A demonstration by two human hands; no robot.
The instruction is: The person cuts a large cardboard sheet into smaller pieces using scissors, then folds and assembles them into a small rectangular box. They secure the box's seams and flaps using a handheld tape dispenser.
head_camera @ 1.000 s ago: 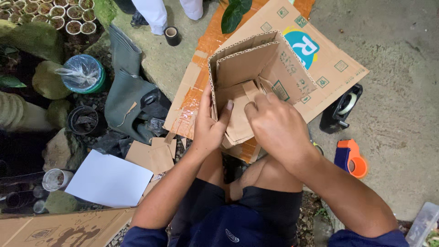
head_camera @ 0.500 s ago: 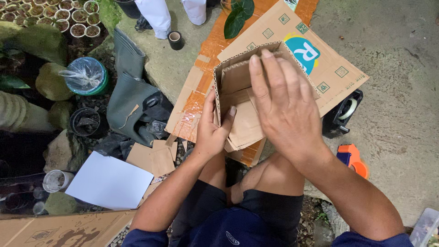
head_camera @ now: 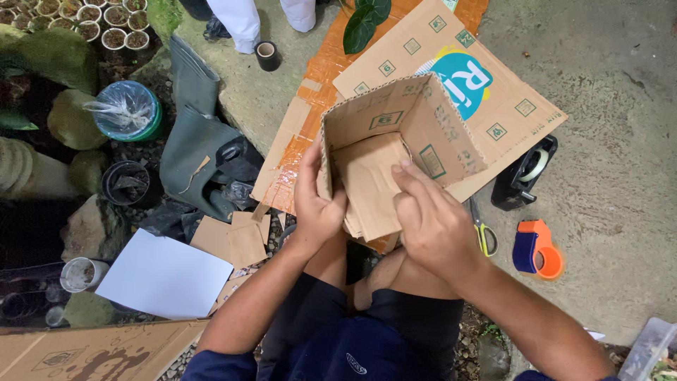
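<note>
Head view looks down on a flattened cardboard sheet (head_camera: 486, 106) lying on the concrete ground (head_camera: 606, 233), and everything else is placed from the open cardboard box (head_camera: 395, 152) standing on it, just beyond the person's knees. Left of the box lie a pair of dark green rubber boots (head_camera: 194, 152); nearer and further left, a white paper sheet (head_camera: 163, 276) and loose cardboard offcuts (head_camera: 236, 238). Right of the box sit a black tape dispenser (head_camera: 523, 173), an orange tape gun (head_camera: 536, 248) and yellow-handled scissors (head_camera: 483, 231).

The left hand (head_camera: 317, 204) wraps the box's near-left wall, thumb outside and fingers curled over the edge. The right hand (head_camera: 434, 219) lies spread, fingertips pressing the loose inner flap (head_camera: 372, 185) down into the box.

Judged from this, the flap could spring back or crease crookedly if the pressure comes off, since no tape shows holding it. The thin wall under the left hand might also buckle, and the box could slide on the smooth sheet.

Half a second ago the right hand was raised flat above the box, hiding most of its opening; now it has dropped to the flap. The left hand keeps its grip on the same wall.
</note>
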